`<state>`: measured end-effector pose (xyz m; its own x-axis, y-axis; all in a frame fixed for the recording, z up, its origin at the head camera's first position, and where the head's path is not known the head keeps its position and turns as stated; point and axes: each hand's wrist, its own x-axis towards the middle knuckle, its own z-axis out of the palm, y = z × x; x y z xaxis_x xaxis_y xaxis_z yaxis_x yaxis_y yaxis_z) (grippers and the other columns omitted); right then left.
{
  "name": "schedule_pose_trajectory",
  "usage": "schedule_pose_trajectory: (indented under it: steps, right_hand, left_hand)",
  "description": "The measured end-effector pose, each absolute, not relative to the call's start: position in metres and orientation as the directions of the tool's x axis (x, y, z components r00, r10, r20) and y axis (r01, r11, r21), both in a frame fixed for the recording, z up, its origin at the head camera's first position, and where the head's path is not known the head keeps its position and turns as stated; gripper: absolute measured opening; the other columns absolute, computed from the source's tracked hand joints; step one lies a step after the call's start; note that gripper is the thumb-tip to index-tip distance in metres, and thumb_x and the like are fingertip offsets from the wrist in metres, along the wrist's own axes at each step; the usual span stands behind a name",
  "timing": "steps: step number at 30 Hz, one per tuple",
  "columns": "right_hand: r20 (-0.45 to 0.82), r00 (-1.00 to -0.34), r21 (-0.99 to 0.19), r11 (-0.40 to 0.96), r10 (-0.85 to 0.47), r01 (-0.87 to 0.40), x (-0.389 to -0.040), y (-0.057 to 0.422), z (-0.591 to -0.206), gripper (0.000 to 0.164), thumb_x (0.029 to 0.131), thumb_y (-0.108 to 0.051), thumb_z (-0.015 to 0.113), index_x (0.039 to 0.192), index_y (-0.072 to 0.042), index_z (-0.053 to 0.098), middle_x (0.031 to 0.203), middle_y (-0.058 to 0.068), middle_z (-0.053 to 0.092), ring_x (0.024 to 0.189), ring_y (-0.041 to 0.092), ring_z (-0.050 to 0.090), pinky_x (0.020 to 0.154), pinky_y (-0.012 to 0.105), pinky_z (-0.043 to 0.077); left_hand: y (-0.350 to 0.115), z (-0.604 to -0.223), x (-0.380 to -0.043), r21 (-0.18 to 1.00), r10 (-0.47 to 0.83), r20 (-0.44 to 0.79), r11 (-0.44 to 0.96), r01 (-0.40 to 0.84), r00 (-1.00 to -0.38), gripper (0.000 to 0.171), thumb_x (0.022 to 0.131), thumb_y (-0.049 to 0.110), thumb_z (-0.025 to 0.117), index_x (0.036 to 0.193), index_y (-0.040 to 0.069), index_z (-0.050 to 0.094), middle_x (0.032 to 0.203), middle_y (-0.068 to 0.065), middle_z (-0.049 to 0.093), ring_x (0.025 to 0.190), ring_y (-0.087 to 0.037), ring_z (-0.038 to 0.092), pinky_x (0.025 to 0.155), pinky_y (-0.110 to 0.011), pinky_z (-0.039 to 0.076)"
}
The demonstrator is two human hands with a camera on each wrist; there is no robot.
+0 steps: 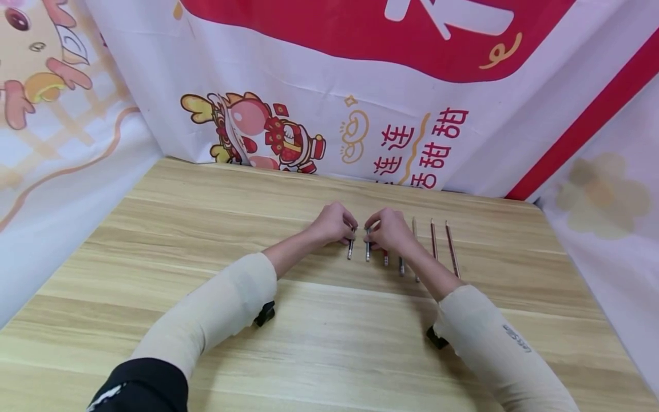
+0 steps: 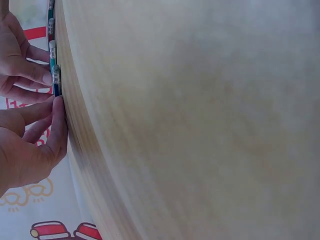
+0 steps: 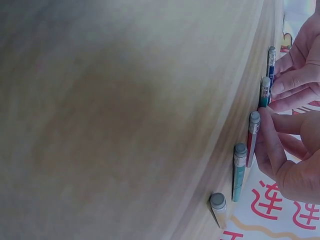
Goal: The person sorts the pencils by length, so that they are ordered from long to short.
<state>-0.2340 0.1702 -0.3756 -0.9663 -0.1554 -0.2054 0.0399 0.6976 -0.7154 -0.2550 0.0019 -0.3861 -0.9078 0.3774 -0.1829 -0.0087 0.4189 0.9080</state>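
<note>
Toward the back of the table, a row of pencils lies side by side, eraser ends facing me. My left hand (image 1: pixel 332 225) pinches the leftmost one, a dark blue pencil (image 2: pixel 56 80), between thumb and fingers. Just to its right, my right hand (image 1: pixel 392 232) pinches a teal pencil (image 3: pixel 265 92) near its eraser end. A narrow gap separates these two pencils. Beneath and beside the right hand lie a red pencil (image 3: pixel 252 132) and a green pencil (image 3: pixel 239 170). Both hands cover the far parts of the pencils they hold.
Farther right lie a light wood-coloured pencil (image 1: pixel 414 228) and two reddish-brown pencils, one inner pencil (image 1: pixel 433 237) and one outer pencil (image 1: pixel 452 249). The wood-grain table (image 1: pixel 329 343) meets a printed cloth (image 1: pixel 288 68) at its back edge. More cloth hangs at both sides.
</note>
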Motion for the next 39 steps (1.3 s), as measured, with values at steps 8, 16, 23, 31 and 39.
schedule_pose_trajectory:
  steps: [8, 16, 23, 31, 39]
  right_hand:
    - [-0.201, -0.966, -0.712, 0.702, -0.161, 0.032, -0.234, 0.171, -0.375, 0.030, 0.086, 0.008, 0.078, 0.115, 0.008, 0.072, 0.099, 0.025, 0.074, 0.070, 0.023, 0.076, 0.064, 0.028, 0.065]
    - [-0.197, -0.965, -0.705, 0.708, -0.172, 0.018, -0.234, 0.173, -0.375, 0.027, 0.087, 0.007, 0.077, 0.114, 0.008, 0.071, 0.098, 0.023, 0.073, 0.071, 0.024, 0.076, 0.064, 0.029, 0.065]
    - [-0.211, -0.960, -0.702, 0.712, -0.181, 0.020, -0.234, 0.174, -0.374, 0.025, 0.090, 0.005, 0.075, 0.115, 0.007, 0.071, 0.098, 0.021, 0.072, 0.073, 0.023, 0.075, 0.065, 0.028, 0.065]
    - [-0.208, -0.957, -0.697, 0.718, -0.203, -0.001, -0.234, 0.176, -0.373, 0.027, 0.092, 0.004, 0.075, 0.118, 0.007, 0.070, 0.099, 0.020, 0.072, 0.074, 0.023, 0.076, 0.066, 0.029, 0.066]
    - [-0.160, -0.959, -0.695, 0.717, -0.235, -0.060, -0.226, 0.182, -0.366, 0.029, 0.092, 0.001, 0.075, 0.119, 0.008, 0.069, 0.093, 0.019, 0.073, 0.070, 0.023, 0.075, 0.064, 0.029, 0.065]
  left_hand:
    - [0.004, -0.388, -0.257, 0.906, 0.380, -0.172, 0.423, 0.006, -0.909, 0.028, 0.087, -0.017, 0.069, 0.115, -0.012, 0.072, 0.107, -0.022, 0.075, 0.080, -0.024, 0.075, 0.067, -0.025, 0.065]
    - [0.005, -0.389, -0.255, 0.903, 0.384, -0.166, 0.430, 0.016, -0.908, 0.028, 0.087, -0.017, 0.069, 0.114, -0.013, 0.072, 0.106, -0.024, 0.073, 0.080, -0.026, 0.074, 0.066, -0.025, 0.065]
    - [0.005, -0.390, -0.257, 0.911, 0.390, -0.160, 0.412, 0.017, -0.907, 0.029, 0.087, -0.018, 0.068, 0.116, -0.013, 0.071, 0.106, -0.025, 0.071, 0.079, -0.026, 0.073, 0.066, -0.026, 0.065]
    - [0.006, -0.389, -0.256, 0.914, 0.386, -0.172, 0.405, -0.001, -0.906, 0.032, 0.086, -0.019, 0.070, 0.118, -0.013, 0.070, 0.106, -0.025, 0.070, 0.080, -0.027, 0.074, 0.067, -0.027, 0.065]
    - [-0.006, -0.386, -0.253, 0.910, 0.428, -0.184, 0.415, 0.011, -0.885, 0.030, 0.087, -0.017, 0.068, 0.117, -0.015, 0.069, 0.108, -0.025, 0.072, 0.078, -0.023, 0.070, 0.069, -0.028, 0.065]
